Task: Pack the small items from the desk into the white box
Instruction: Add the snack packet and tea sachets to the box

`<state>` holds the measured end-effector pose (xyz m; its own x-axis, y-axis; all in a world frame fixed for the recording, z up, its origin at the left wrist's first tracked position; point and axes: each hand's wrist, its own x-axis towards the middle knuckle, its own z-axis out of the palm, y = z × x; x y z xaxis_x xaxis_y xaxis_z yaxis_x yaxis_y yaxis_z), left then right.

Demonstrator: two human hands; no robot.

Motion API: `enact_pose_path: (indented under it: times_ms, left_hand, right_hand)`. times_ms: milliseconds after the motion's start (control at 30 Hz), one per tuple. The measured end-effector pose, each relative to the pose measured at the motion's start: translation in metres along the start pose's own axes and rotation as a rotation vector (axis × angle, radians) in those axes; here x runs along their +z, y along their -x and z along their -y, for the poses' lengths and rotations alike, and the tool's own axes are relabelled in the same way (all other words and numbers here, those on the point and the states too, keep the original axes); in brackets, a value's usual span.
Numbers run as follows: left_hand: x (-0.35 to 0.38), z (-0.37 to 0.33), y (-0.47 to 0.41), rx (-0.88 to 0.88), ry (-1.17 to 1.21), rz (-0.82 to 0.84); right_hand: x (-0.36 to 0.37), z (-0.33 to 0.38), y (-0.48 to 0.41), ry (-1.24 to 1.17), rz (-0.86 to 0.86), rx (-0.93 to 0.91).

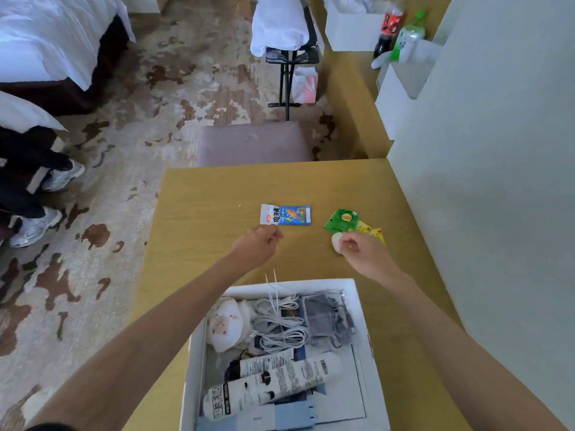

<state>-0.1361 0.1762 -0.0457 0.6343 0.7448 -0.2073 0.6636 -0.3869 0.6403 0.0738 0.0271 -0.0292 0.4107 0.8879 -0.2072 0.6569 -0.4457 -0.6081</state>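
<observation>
A blue and white snack packet (285, 215) lies flat on the wooden desk (205, 197). My left hand (258, 242) is at its near left corner, fingers pinched on the packet's white edge. To the right lie a green tea packet (341, 219) and a yellow packet (371, 231). My right hand (361, 248) is closed around a small white round object (336, 241) just below the green packet. The white box (362, 309) stands open at the desk's near edge, holding a plush toy, coiled white cables, a grey pouch and white tubes.
A pale wall (482, 181) borders the desk on the right. A padded stool (253, 144) stands beyond the desk's far edge. Bottles (401, 29) and white boxes sit on a far counter. A person's legs and shoes (46, 194) are at the left, by a bed.
</observation>
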Motion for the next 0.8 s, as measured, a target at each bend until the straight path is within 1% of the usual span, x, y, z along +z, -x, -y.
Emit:
enact_pose_path:
  times_ms: [67, 133, 200, 333, 467, 533, 600, 700, 800]
  left_hand:
    - [0.009, 0.012, -0.029, -0.031, -0.019, 0.097]
    - [0.018, 0.021, -0.057, -0.047, -0.089, 0.146]
    - [0.027, 0.027, -0.084, -0.015, -0.191, 0.143]
    - [0.038, 0.037, -0.121, 0.057, -0.370, 0.047]
    - [0.049, 0.052, -0.129, 0.056, -0.526, 0.141]
    - [0.052, 0.055, -0.122, 0.064, -0.552, 0.132]
    - [0.051, 0.054, -0.114, 0.078, -0.560, 0.102]
    - [0.042, 0.049, -0.100, 0.057, -0.622, 0.105]
    - [0.034, 0.046, -0.089, 0.077, -0.737, 0.128]
  right_hand:
    - [0.007, -0.008, -0.019, 0.046, 0.025, 0.064]
    - [0.014, -0.016, -0.035, 0.098, 0.048, 0.116]
    - [0.020, -0.022, -0.050, 0.157, 0.051, 0.146]
    - [0.036, -0.026, -0.069, 0.335, 0.092, 0.112]
    - [0.048, -0.025, -0.073, 0.521, 0.087, 0.065]
    - [0.054, -0.026, -0.071, 0.568, 0.106, 0.060]
    - [0.059, -0.029, -0.067, 0.569, 0.156, 0.066]
    - [0.062, -0.031, -0.058, 0.487, 0.186, 0.046]
    - [0.053, -0.028, -0.048, 0.241, 0.103, 0.104]
